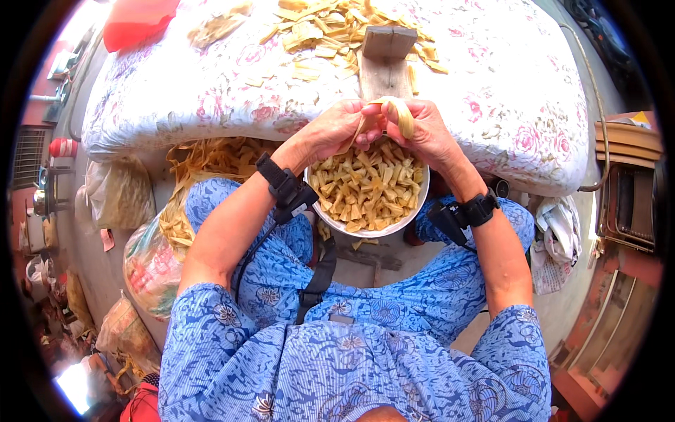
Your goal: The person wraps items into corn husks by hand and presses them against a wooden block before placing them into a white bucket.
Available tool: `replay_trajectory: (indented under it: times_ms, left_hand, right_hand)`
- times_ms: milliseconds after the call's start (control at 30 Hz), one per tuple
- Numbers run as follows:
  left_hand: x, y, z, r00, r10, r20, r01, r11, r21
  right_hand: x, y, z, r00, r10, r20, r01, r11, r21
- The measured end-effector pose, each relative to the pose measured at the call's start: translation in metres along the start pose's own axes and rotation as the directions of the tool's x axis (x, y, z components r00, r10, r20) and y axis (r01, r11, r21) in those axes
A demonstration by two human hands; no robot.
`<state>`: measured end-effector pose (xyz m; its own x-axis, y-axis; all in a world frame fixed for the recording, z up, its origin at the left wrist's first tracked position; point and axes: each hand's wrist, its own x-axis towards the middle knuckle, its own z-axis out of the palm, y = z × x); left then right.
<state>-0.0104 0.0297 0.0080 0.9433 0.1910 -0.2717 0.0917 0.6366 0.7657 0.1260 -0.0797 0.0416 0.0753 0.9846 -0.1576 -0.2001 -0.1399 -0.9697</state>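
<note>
My left hand [347, 128] and my right hand [429, 132] meet over a white bowl, both with fingers pinched on a pale yellow dried husk strip [402, 117]. The strip bends in a loop above the right fingers, and a thin end hangs from the left fingers. Below them the bowl [387, 231] is heaped with short folded husk pieces [369, 188]. Just beyond my hands, a wooden stand [385, 76] with an upright block lies at the edge of a flowered cloth surface. Loose flat husk pieces [309, 32] are piled around its far end.
The flowered cloth [513, 91] covers a padded surface across the front. A red item [139, 22] rests at its far left. Long husks [211, 162] and plastic bags [151, 264] are on the left floor; a white bag [557, 243] stands right. Brown furniture [628, 204] lines the right side.
</note>
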Motion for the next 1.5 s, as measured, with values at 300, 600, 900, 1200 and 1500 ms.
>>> replay_trajectory:
  times_ms: [300,600,900,1200,1500]
  left_hand:
    - [0.004,-0.012,-0.005,0.964,-0.109,0.244,0.153,0.974,-0.169]
    - [0.007,-0.015,0.029,0.869,0.313,-0.383,-0.34,0.94,-0.005]
    - [0.002,-0.008,0.025,0.83,0.495,-0.258,-0.373,0.835,0.404]
    - [0.005,-0.013,0.022,0.83,0.433,-0.351,-0.179,0.803,0.569]
    - [-0.008,-0.003,0.014,0.955,0.212,-0.207,-0.148,0.946,0.287]
  right_hand:
    - [0.003,0.011,0.009,0.939,-0.309,-0.154,0.148,0.764,-0.628]
    - [0.003,0.006,0.006,0.721,-0.673,-0.166,0.074,0.313,-0.947]
    - [0.007,0.009,0.002,0.893,-0.336,-0.298,0.069,0.758,-0.649]
    - [0.0,0.012,0.01,0.822,-0.497,-0.278,0.165,0.675,-0.719]
    - [0.011,0.009,-0.028,0.823,-0.28,-0.495,0.214,0.959,-0.186]
